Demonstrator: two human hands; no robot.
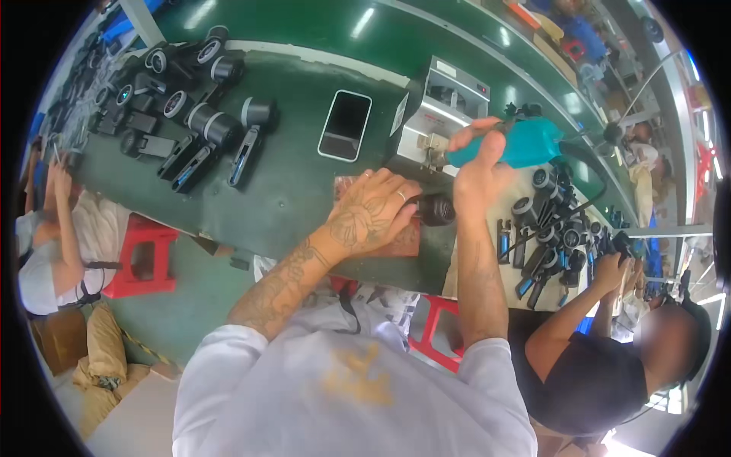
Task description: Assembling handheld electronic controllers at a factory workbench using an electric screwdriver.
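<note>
My left hand (373, 212), with a ring on one finger, is closed on a black device with a round, cylindrical head (436, 209). The rest of that device is hidden under my fingers. Beneath it lies a reddish-brown mat (397, 242). My right hand (483, 164) grips a teal electric screwdriver (525, 145) held sideways, its front end pointing left. That end is at the front of a silver and black screw feeder (432, 114); whether they touch, I cannot tell.
Many black devices (213, 126) lie at the left of the green table (297, 72), near a phone (346, 126). More devices (556, 236) crowd the right side. A dark cord (598, 171) hangs from the screwdriver. A co-worker (594, 358) sits close on the right, another person (57, 251) at far left.
</note>
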